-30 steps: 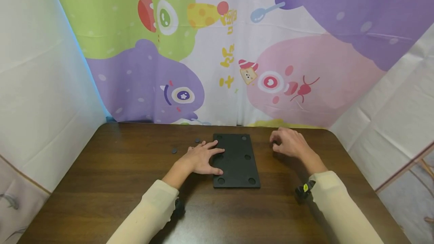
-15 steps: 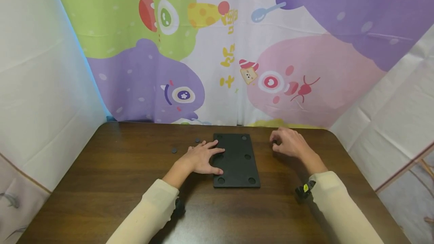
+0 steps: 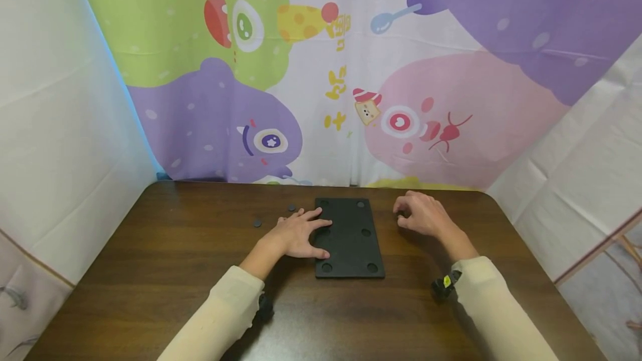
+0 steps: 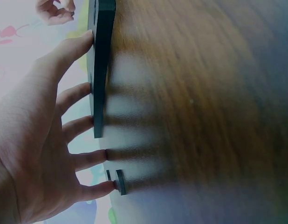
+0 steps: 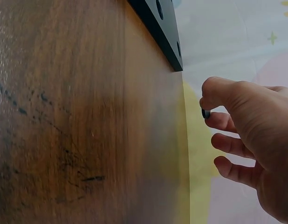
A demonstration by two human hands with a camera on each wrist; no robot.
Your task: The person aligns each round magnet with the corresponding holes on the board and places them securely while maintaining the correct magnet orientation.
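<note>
A black rectangular board (image 3: 349, 247) with several round recesses lies flat on the table. My left hand (image 3: 297, 237) has its fingers spread, and its thumb and some fingertips rest on the board's left side. Right of the board, above the table, my right hand (image 3: 425, 216) pinches a small dark disc (image 5: 206, 113) between thumb and index finger; the other fingers are loosely bent. To the left lie two small dark discs, a nearer disc (image 3: 257, 223) and a farther disc (image 3: 291, 208). In the left wrist view, a disc (image 4: 121, 182) shows close to the little fingertip.
The brown wooden table (image 3: 165, 272) carries the board and the loose discs. A curtain (image 3: 326, 155) with cartoon figures hangs along the table's back edge. Pale cloth panels (image 3: 60, 127) stand on both sides.
My right hand has shifted slightly left, toward the board, still pinching the disc. The left hand, the board and the loose discs have stayed in place.
</note>
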